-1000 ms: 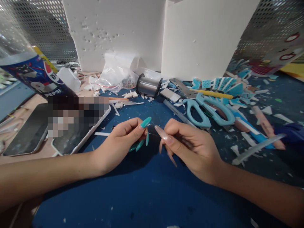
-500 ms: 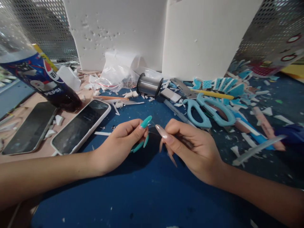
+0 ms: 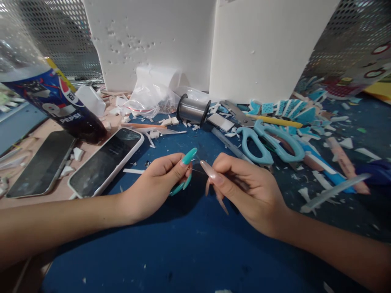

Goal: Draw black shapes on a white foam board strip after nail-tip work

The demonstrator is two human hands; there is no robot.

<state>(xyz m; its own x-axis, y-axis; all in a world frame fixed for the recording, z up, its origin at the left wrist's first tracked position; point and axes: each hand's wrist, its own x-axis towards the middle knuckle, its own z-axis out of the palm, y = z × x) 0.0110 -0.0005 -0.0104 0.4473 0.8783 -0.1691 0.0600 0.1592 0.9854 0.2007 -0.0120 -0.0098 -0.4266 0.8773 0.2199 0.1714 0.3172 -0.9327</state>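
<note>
Left hand (image 3: 154, 189) and right hand (image 3: 252, 197) both pinch thin thread (image 3: 198, 170), strung between them, nearer than spool (image 3: 194, 110). Left curled slightly tighter than second ago; right unchanged. Probably fine adjustment, not repositioning.

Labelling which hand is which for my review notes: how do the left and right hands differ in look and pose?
Nails: the left hand has teal nails; the right hand has glossy pinkish nails.
Pose: the left hand's thumbnail slants up and rightward, the right hand's up and leftward.
Shared: both are bare, with long nails and fingers pinched, a thin thread showing between them.
</note>
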